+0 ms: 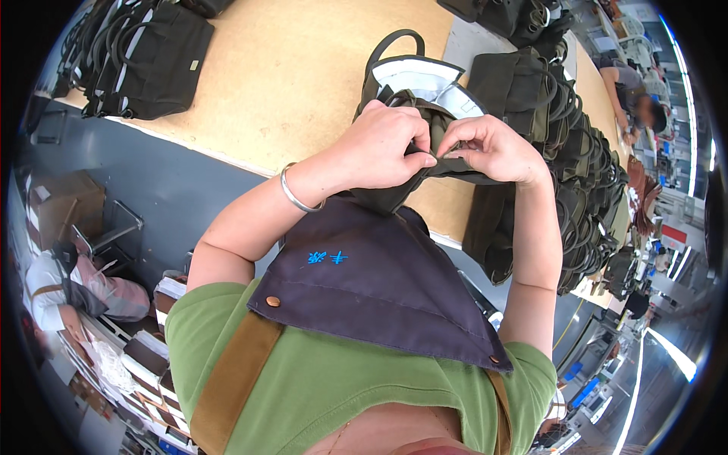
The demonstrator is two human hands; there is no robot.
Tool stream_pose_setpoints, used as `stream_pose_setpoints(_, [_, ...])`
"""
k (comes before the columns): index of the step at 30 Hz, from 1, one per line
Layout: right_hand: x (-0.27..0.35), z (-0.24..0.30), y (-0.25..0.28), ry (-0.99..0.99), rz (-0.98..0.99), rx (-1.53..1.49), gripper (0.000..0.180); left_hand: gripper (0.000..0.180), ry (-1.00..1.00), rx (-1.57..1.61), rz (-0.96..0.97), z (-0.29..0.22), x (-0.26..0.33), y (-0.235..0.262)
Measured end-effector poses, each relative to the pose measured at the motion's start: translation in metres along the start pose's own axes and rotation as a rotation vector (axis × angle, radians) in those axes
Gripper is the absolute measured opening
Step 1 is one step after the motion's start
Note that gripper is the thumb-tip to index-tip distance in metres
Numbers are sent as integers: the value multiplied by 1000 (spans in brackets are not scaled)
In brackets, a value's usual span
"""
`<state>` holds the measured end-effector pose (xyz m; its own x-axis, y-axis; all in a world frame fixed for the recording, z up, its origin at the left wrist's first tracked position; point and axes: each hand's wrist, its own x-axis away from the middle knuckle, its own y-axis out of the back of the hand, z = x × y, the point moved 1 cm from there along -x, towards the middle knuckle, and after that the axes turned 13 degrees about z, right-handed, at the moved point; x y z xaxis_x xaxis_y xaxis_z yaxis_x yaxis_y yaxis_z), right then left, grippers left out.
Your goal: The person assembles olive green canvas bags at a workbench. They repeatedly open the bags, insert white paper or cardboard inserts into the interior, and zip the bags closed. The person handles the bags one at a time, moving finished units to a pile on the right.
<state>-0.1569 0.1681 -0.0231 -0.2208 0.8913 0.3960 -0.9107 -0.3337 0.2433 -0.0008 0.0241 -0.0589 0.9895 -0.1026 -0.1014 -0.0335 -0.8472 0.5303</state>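
1. A dark olive bag (413, 114) is being held up over the near edge of the tabletop (288, 76), just above the centre of the view.
2. The bag's top edge is being pinched by the left hand (379, 148); its grip is being kept closed, thumb pressed against fingertips on the fabric.
3. The same edge is being pinched by the right hand (493, 148), just beside the left at 3 o'clock from it; that grip is likewise being kept closed on the fabric, and the two thumbs are nearly touching.
4. A white lining (417, 76) is being shown inside the bag's open mouth, with a dark handle (394, 39) being seen looped above it at 12 o'clock.
5. A silver bangle (294, 193) is being worn on the left wrist.
6. A dark apron (379, 280) with tan straps is being worn over a green shirt (326, 387) at 6 o'clock.
7. A row of similar dark bags (569, 152) is being kept at 3 o'clock of the hands, and another pile (152, 57) at 10 o'clock.
8. Another person (633, 95) is being seen at 2 o'clock, well apart.
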Motion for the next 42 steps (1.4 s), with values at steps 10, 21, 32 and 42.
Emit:
stream_pose_setpoints(10, [-1,1,-3,-60,-4,-60,19,17,42,6,-41,0,3,-4])
stream_pose_setpoints(21, [3,4,-2,-162,-7,-207,15,17,79,4,-86,-3,5,-5])
stream_pose_setpoints(32, [4,5,-9,-167,-88,-205,11,14,34,-39,-136,-6,3,-7])
stream_pose_setpoints(42, [4,3,-9,-111,-77,-153,10,18,16,181,10,1,1,7])
